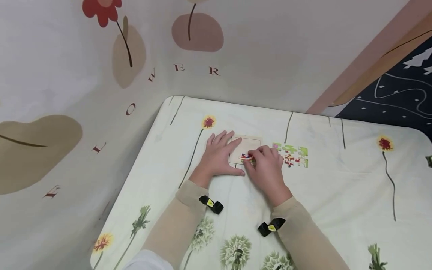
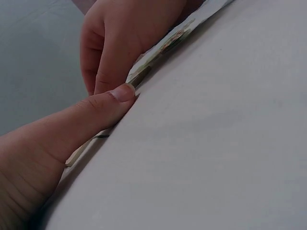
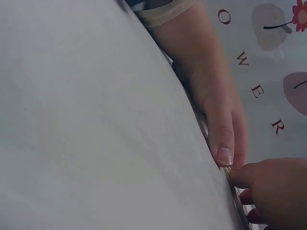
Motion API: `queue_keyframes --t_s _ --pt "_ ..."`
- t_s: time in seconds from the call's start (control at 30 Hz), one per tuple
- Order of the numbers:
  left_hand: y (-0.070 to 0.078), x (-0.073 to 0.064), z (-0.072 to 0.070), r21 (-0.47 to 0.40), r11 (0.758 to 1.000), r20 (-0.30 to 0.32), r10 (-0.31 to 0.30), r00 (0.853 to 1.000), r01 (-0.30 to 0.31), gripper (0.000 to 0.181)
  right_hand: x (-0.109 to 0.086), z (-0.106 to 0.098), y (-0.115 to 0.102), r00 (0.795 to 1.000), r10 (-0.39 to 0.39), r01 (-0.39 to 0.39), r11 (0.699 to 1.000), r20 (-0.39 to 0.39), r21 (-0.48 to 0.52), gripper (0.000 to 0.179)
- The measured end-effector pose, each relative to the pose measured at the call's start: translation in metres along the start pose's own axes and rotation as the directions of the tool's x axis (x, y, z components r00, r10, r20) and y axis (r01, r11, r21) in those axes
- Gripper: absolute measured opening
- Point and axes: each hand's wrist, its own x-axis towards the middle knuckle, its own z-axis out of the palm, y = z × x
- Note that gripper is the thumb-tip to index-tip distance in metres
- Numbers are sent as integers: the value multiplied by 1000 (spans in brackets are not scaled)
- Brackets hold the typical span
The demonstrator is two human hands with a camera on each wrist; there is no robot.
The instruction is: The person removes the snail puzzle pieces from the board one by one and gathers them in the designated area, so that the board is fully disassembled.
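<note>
A shallow square wooden puzzle tray (image 1: 248, 144) lies on the cloth in the head view. My left hand (image 1: 219, 157) rests along its left side with fingers spread, the index fingertip over the board and the thumb near the front edge. Between thumb and fingers my right hand (image 1: 268, 170) pinches a small puzzle piece (image 1: 245, 156) with red, white and blue print, low over the tray's front part. Whether that piece touches the board I cannot tell. Both wrist views show the left thumb (image 2: 96, 112) close to the right hand (image 3: 280, 191); the piece is hidden there.
Right of the tray, several printed puzzle pieces (image 1: 303, 152) in green, red and white lie grouped on the flower-patterned cloth (image 1: 341, 180). A patterned wall hanging (image 1: 263, 67) stands behind the table's far edge. Each sleeve carries a black wrist camera (image 1: 272, 227).
</note>
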Motion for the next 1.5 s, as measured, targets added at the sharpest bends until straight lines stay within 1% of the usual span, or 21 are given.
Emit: queue_keyframes --t_s 0.13,0.27,0.57,1.03,1.5 --pt "-1 -1 0 16 1000 1 -2 1000 2 123 -1 1 0 1000 8 -8 1000 -10 9 31" --pt "-1 -2 -1 4 1000 0 5 1000 -5 122 -2 1 -1 1000 0 0 1000 -16 17 28" --pt "-1 -2 1 11 1000 -2 11 1000 -11 122 -5 2 -1 1000 -8 8 1000 -22 27 29" --pt "-2 1 3 -3 1000 -21 23 1000 -23 123 -2 1 -2 998 56 -57 997 23 45 27" --pt "-2 1 1 -4 1000 -10 17 1000 -17 123 -1 1 -4 994 97 -100 993 49 58 29"
